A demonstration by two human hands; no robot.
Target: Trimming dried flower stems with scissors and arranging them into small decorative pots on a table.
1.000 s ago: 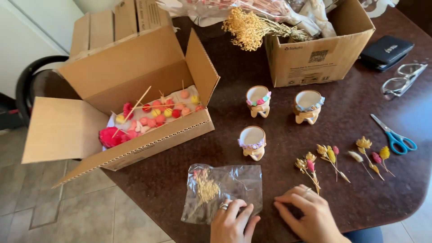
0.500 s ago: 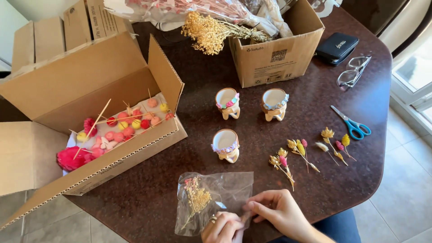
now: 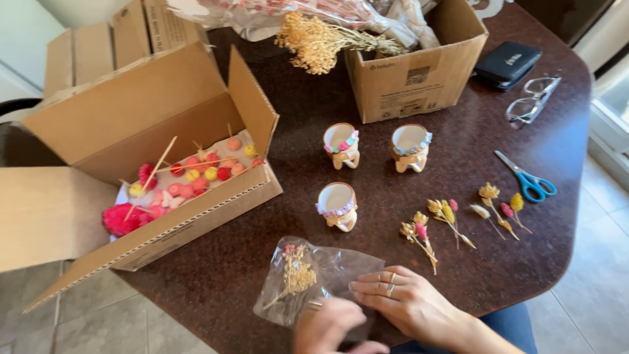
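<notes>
Both hands at near edge of dark brown table (image 3: pixel 275 131). Right hand (image 3: pixel 406 303) flat on clear plastic bag (image 3: pixel 331 278) holding small dried sprig (image 3: pixel 296 275); left hand (image 3: pixel 327 326), blurred, on bag's near side. Three small ceramic cups (image 3: pixel 337 204) mid-table. Dried flower bundles (image 3: pixel 452 216) right of them, blue scissors (image 3: pixel 529 180) and glasses (image 3: pixel 534 101) near right edge. Open cardboard box (image 3: pixel 164 124) with coloured pom-pom picks (image 3: pixel 196 174) at left edge.
</notes>
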